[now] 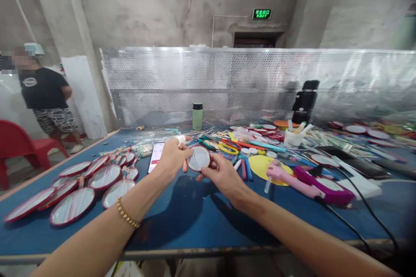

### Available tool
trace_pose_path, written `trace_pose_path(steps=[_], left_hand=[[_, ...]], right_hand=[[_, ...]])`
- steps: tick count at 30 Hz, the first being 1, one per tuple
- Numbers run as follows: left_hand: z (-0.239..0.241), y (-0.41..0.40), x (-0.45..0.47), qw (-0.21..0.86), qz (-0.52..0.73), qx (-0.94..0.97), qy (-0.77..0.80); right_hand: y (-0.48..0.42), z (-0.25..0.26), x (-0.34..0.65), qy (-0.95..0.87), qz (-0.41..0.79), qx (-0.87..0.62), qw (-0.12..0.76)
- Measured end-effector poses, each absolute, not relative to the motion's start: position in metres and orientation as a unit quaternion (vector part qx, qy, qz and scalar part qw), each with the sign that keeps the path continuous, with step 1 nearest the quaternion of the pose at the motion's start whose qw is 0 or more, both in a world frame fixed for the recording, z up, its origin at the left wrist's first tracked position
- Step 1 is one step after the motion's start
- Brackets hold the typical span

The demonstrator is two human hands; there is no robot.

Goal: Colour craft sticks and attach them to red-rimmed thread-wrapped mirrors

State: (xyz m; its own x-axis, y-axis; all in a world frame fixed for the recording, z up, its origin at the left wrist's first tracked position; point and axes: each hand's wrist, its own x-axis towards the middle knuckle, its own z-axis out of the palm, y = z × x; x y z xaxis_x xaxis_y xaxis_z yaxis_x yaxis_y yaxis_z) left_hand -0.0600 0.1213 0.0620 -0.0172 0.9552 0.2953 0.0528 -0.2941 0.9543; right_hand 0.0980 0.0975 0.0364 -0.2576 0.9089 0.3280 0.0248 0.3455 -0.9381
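Disc (199, 158), round with a red rim and a pale shiny face, is held up between both hands over the middle of the blue table (182, 220), a little nearer to the far edge than to the near one. The left hand (172, 158) grips it from the left side: the thumb and fingers are closed on the left rim, and the index finger, which has white tape (180, 140) on its tip, is bent over the top of the rim. The right hand (221, 175) pinches the lower right rim from below, with the fingertips touching the red border. A thin pale stick lies across the face of the disc; I cannot tell which fingers press it.

Toward the left edge of the table lie many finished discs (73, 205) in rows, overlapping. A phone (156, 156) lies just beside the left hand. To the right of the right hand are a yellow circle (260, 165), a pink glue gun (282, 175) and a purple glue gun (325, 188). A green bottle (197, 116) stands at the far edge.
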Motion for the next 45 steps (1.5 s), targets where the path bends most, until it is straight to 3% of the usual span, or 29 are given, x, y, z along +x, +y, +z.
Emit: trace_pose_path(steps=[30,45], left_hand=[[0.063,0.118,-0.067,0.271,0.540,0.666,0.439],[0.058,0.120,-0.061,0.302,0.558,0.650,0.418]], right_hand=[[0.101,0.034,0.107,-0.558,0.596,-0.335,0.470],[0.106,0.031,0.110,-0.549,0.540,-0.384,0.509]])
